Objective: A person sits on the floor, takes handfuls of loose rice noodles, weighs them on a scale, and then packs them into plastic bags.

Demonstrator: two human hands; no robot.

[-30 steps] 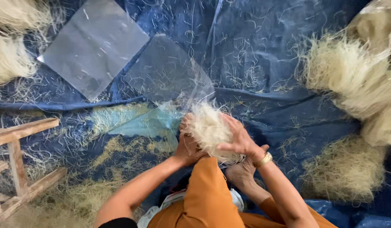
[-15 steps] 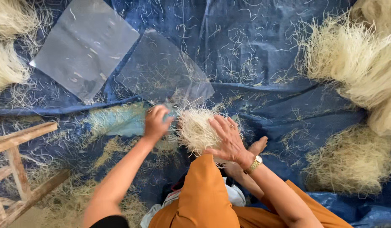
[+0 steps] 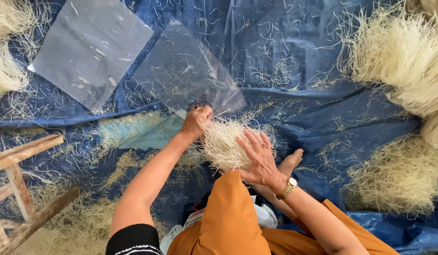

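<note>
A bundle of pale, thin noodle-like strands [image 3: 223, 144] rests on my orange-clad knee [image 3: 228, 212]. My right hand [image 3: 257, 158], with a gold watch on the wrist, lies flat on the bundle with fingers spread. My left hand [image 3: 196, 122] is closed on the near edge of a clear plastic bag [image 3: 186, 75] that lies on the blue tarp [image 3: 294, 61], right at the bundle's upper left. A bare foot [image 3: 290, 163] shows just right of my right hand.
A second clear plastic bag [image 3: 89, 49] lies at the upper left. Large heaps of the same pale strands [image 3: 398, 52] sit at the right, with another heap [image 3: 401, 177] lower right and more at the far left [image 3: 6, 71]. A wooden frame [image 3: 20, 189] stands at lower left.
My left hand left the bundle, swung out to the left, then came up to grip the plastic bag's edge. My right hand stayed pressed on the bundle.
</note>
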